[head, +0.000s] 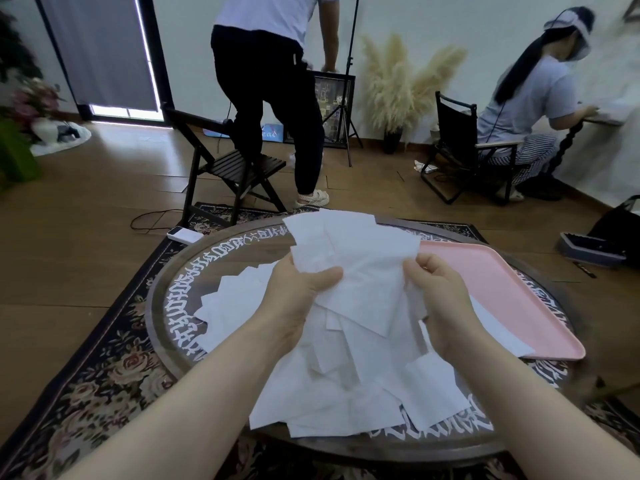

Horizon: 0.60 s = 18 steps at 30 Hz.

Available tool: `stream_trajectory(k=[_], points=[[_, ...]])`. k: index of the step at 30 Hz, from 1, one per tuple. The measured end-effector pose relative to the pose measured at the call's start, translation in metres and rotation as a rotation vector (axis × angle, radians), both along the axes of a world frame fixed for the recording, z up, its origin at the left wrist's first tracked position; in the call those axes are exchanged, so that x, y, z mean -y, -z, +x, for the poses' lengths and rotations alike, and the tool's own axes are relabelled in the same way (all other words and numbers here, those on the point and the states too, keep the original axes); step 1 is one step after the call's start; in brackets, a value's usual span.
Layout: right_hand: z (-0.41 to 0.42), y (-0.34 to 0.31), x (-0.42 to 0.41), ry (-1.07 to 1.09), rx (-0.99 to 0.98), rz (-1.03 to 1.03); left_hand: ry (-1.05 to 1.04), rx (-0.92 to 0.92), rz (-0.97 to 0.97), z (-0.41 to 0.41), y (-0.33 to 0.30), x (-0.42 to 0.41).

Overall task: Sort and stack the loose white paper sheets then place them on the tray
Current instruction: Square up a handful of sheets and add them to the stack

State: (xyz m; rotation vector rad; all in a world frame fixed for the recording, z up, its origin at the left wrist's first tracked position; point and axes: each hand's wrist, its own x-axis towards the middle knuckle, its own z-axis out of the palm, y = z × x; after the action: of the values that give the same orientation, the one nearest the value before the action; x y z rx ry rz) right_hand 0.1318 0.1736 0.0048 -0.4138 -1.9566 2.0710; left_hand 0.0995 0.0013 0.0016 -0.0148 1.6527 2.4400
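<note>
Pink tray (540,299) holds one white sheet (498,327).

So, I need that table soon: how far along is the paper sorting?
Early on. Done: little that shows; the pink tray has one sheet corner lying over its near edge, no neat stack. In hand: the left hand and right hand both grip a bunch of white sheets lifted above the table. Left: a loose heap of sheets lies spread over the round table, unsorted.
</note>
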Motion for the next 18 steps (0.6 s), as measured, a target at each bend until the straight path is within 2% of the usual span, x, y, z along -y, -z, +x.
stream_trajectory(k=[5,8,11,18], points=[[0.001,-0.005,-0.009,-0.017,-0.034,-0.051,0.017,-0.016,0.024,0.000,-0.001,0.005],[0.003,-0.003,-0.007,-0.153,0.006,-0.092,-0.004,-0.031,0.049,0.001,-0.001,0.005],[0.006,0.001,-0.002,-0.302,0.025,-0.034,-0.029,-0.048,0.083,-0.001,-0.003,0.005],[0.007,0.002,0.005,-0.283,-0.009,-0.076,-0.037,-0.033,0.082,-0.003,-0.003,0.005]])
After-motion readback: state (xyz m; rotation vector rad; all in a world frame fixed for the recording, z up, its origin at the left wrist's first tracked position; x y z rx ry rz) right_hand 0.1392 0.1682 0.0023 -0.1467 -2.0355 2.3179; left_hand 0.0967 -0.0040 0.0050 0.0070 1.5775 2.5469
